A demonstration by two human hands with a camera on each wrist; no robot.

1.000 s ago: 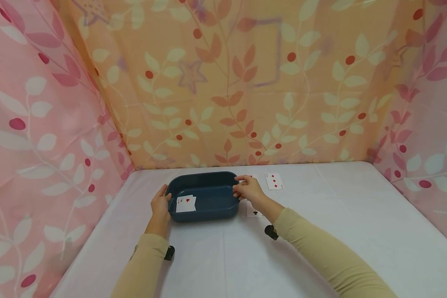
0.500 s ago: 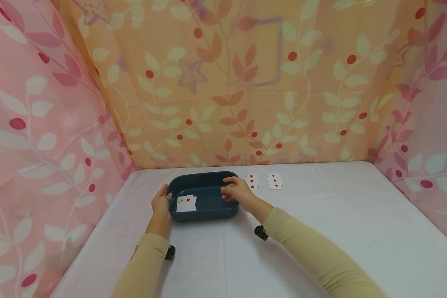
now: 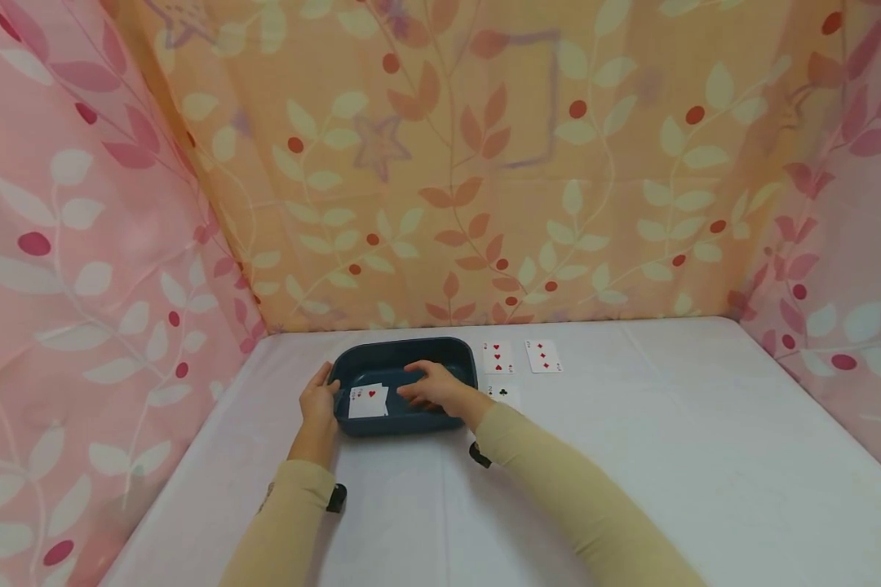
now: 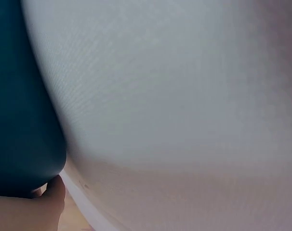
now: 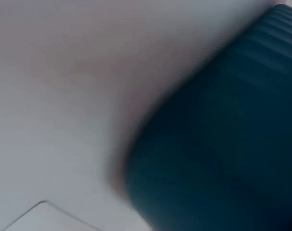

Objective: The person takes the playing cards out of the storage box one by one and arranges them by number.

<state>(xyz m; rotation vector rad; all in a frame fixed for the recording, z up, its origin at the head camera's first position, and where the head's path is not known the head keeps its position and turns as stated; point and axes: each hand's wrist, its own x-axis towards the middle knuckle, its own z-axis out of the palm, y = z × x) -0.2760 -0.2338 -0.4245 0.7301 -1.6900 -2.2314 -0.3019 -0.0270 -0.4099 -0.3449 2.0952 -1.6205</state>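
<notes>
from the head view, the left hand [image 3: 318, 401] grips the left rim of the dark blue tray [image 3: 451, 352], which sits on the white table [image 3: 668, 424] near the back curtain. the right hand [image 3: 431, 387] is inside the tray with fingers loosely bent over the floor; whether it pinches a card i cannot tell. two cards [image 3: 368, 401] lie face up in the tray's left part, just beside the right fingertips. behind the tray's right end lie a hearts card [image 3: 498, 357] and a diamonds card [image 3: 542, 356]; a clubs card [image 3: 504, 394] is half hidden by the right forearm.

in the left wrist view, only a fingertip [image 4: 54, 190] shows, pressed against the tray wall [image 4: 20, 120].

the right wrist view is blurred: tray wall [image 5: 223, 144] and table, no fingers visible.
</notes>
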